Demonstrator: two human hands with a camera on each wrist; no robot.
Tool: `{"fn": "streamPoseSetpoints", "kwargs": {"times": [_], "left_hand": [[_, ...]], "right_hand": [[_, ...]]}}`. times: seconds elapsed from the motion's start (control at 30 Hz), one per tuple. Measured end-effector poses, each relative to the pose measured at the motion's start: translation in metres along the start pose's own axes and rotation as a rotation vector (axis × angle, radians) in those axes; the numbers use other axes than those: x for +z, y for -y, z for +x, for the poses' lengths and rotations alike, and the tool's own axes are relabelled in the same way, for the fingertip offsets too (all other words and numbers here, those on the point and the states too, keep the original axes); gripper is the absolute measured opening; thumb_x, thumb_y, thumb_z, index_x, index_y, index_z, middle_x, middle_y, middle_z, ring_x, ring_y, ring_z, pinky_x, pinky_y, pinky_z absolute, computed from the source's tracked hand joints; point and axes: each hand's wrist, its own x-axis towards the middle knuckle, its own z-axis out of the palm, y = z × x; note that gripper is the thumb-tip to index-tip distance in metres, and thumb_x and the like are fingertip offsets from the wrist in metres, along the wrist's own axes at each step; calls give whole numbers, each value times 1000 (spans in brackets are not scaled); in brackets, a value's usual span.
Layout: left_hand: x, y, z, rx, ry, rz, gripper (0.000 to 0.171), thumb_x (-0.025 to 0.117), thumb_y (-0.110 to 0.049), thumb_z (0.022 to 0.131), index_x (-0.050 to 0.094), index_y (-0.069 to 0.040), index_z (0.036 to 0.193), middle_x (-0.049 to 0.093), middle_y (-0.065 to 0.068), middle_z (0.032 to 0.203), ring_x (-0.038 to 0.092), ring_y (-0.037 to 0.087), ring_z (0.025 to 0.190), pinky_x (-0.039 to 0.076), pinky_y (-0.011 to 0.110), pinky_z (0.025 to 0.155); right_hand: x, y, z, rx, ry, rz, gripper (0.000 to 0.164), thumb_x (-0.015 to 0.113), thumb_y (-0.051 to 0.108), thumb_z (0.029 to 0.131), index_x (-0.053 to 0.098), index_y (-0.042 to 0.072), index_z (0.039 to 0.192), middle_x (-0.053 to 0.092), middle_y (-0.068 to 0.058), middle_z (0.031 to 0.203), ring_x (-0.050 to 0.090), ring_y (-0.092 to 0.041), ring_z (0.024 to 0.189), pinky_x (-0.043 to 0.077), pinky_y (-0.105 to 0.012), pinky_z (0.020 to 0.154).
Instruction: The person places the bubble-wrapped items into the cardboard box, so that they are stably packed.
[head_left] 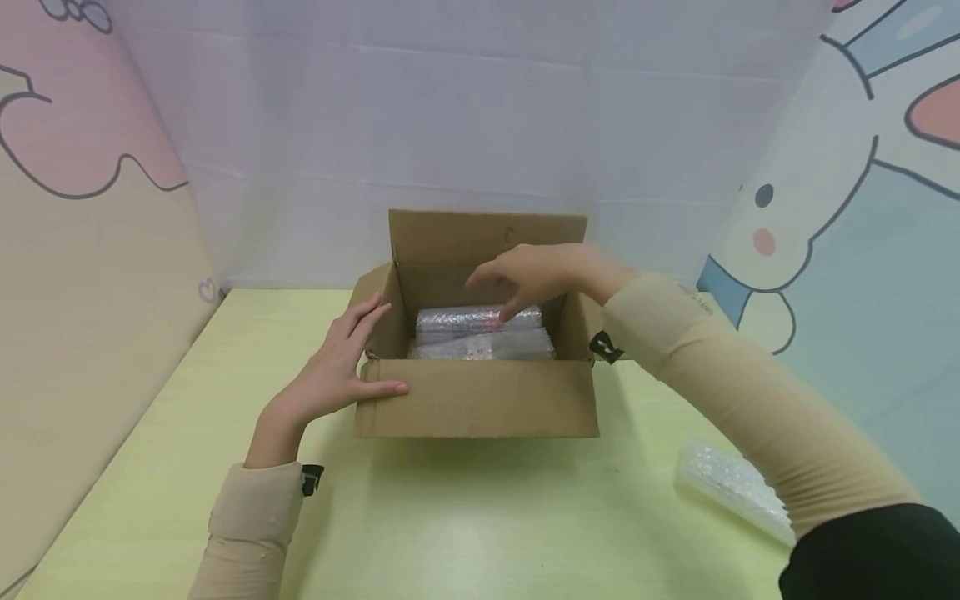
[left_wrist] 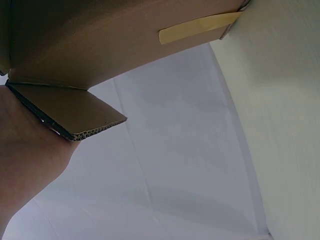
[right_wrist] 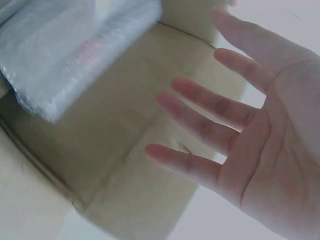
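Note:
An open cardboard box (head_left: 480,400) stands on the table with its flaps spread. Inside lie bubble-wrapped packages (head_left: 480,318), side by side toward the front; the right wrist view shows a wrapped package (right_wrist: 85,60) beside bare cardboard floor. My left hand (head_left: 337,367) rests at the box's left side, thumb on the front flap and fingers along the left flap (left_wrist: 70,110). Over the box's back right part is my right hand (head_left: 536,275), holding nothing. In the right wrist view its fingers (right_wrist: 200,120) are spread and nearly straight.
Another piece of bubble wrap (head_left: 731,483) lies on the pale yellow table (head_left: 480,517) at the right, partly behind the right sleeve. A white backdrop (head_left: 480,125) hangs behind the box. Cartoon-printed panels (head_left: 840,233) flank the table on both sides.

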Motion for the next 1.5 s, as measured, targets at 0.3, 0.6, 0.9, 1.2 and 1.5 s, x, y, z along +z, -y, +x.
{"fn": "streamPoseSetpoints", "kwargs": {"times": [0.3, 0.6, 0.9, 1.2, 1.5], "left_hand": [[1, 5, 5, -7, 11, 1, 108, 83, -44, 73, 21, -11, 154, 13, 5, 162, 14, 35, 147, 25, 62, 112], [-3, 9, 4, -17, 5, -1, 107, 83, -43, 73, 21, -11, 154, 13, 6, 162, 13, 36, 147, 25, 62, 112], [-4, 11, 3, -13, 2, 7, 107, 84, -42, 73, 21, -11, 154, 13, 6, 162, 13, 37, 147, 24, 63, 112], [-4, 10, 2, -15, -3, 6, 108, 84, -41, 73, 20, -11, 155, 13, 7, 162, 14, 37, 147, 23, 63, 112], [-4, 11, 2, -10, -8, 11, 108, 84, -40, 73, 20, -11, 155, 14, 8, 162, 14, 37, 146, 24, 64, 111]], "right_hand": [[-3, -23, -76, 63, -225, 156, 63, 70, 17, 89, 43, 14, 146, 51, -9, 143, 52, -29, 127, 42, -50, 105], [28, -53, -139, 133, -395, 234, 63, 69, 17, 91, 40, 18, 147, 52, -8, 141, 56, -30, 123, 46, -56, 99], [78, -71, -180, 160, -559, 187, 66, 72, 14, 87, 43, 19, 146, 59, -6, 132, 62, -18, 114, 53, -47, 88], [126, -79, -204, 224, -568, 156, 63, 72, 20, 88, 44, 21, 144, 62, -1, 126, 59, 1, 107, 55, -34, 84], [168, -81, -222, 255, -561, 183, 64, 73, 21, 87, 44, 20, 145, 62, -1, 126, 58, 4, 107, 56, -32, 83]]}}
